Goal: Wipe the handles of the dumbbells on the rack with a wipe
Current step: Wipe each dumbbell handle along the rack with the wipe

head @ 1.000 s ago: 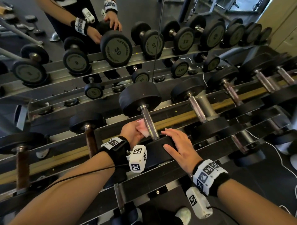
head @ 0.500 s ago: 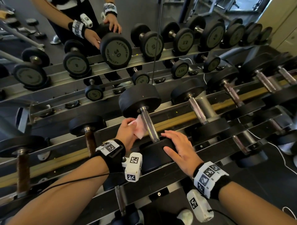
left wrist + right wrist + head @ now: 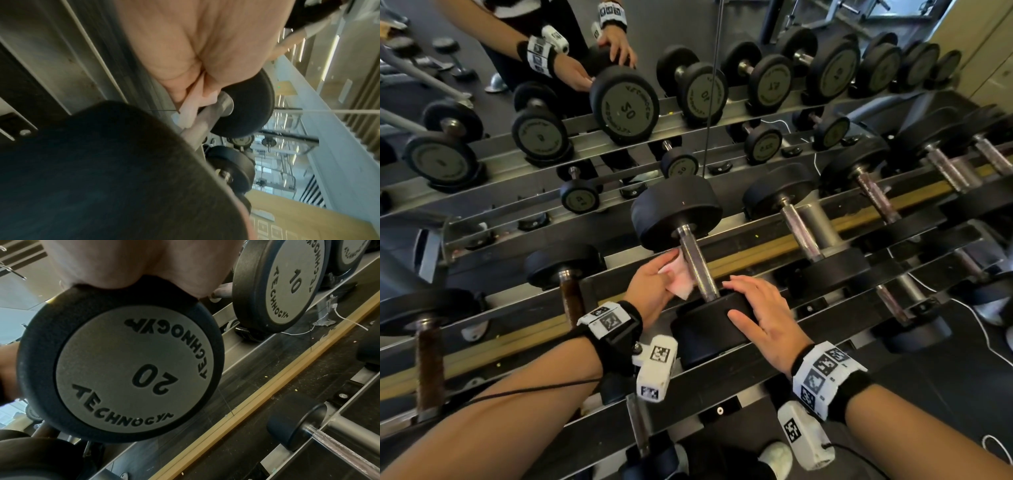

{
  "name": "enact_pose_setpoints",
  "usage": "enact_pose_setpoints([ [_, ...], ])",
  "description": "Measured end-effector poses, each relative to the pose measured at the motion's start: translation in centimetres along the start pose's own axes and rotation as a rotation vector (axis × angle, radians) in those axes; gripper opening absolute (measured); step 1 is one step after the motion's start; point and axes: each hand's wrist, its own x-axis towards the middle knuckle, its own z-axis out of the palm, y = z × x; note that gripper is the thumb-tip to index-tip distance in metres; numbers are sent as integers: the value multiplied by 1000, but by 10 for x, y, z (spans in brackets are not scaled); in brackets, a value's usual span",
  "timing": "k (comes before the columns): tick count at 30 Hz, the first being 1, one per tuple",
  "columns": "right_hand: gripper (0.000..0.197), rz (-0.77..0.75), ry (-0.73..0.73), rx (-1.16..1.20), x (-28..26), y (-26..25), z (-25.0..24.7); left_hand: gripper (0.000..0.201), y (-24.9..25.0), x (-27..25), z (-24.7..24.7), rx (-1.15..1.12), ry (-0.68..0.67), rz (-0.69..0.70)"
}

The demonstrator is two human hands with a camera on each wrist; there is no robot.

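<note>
My left hand [image 3: 652, 286] grips the pink wipe [image 3: 681, 277], pressing it vs the left side of the steel handle [image 3: 698, 267] of the 20 dumbbell [image 3: 676, 212], approx mid-handle. That dumbbell sits across the rack [image 3: 774, 250] w/ one head at the back rail, the other at the front rail. My right hand [image 3: 763, 315] lies open, fingers flat on the near head [image 3: 705, 329], gripping nothing. Right wrist cam shows that head's face marked 20 [image 3: 131, 374]; a 10 dumbbell [image 3: 287, 282] stands just beside it.
</note>
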Motion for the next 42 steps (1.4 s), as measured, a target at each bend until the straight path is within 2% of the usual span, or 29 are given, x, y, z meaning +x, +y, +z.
enact_pose_setpoints([
  [4, 47, -1, -12, -3, 0, -2, 0, 48, 8, 4, 11, -40, 53, 7],
  [7, 48, -3, 0, -5, 1, -2, 0, 39, -1, -14, 17, 40, -26, -3],
  [11, 47, -11, 0, -8, 1, -2, 0, 38, -8, -27, 2, 25, -96, -74],
  [16, 44, -9, -9, 3, 0, -3, 0, 46, 10, 5, -5, -88, -12, -16],
  [19, 43, -15, -7, 6, 0, -5, -1, 41, 10, 17, 9, -111, 12, 15],
  [22, 44, -11, 1, 6, 0, -5, -1, 36, -1, 7, 18, -68, -17, 17],
  [27, 47, -6, 10, 13, -1, -4, -1, 30, -8, -20, 4, -7, -145, -93],
  [30, 47, 4, 4, 16, -1, -5, -1, 42, 1, -20, -8, -54, -98, -132],
  [34, 48, -1, 11, 16, -2, -4, -1, 45, 6, -12, 3, -91, -5, -158],
  [38, 48, 0, 7, 12, -1, -3, 0, 53, 0, -13, 23, -56, -26, -217],
  [42, 47, -5, 9, 20, -1, -3, 0, 63, 2, -21, 8, -88, -65, -250],
])
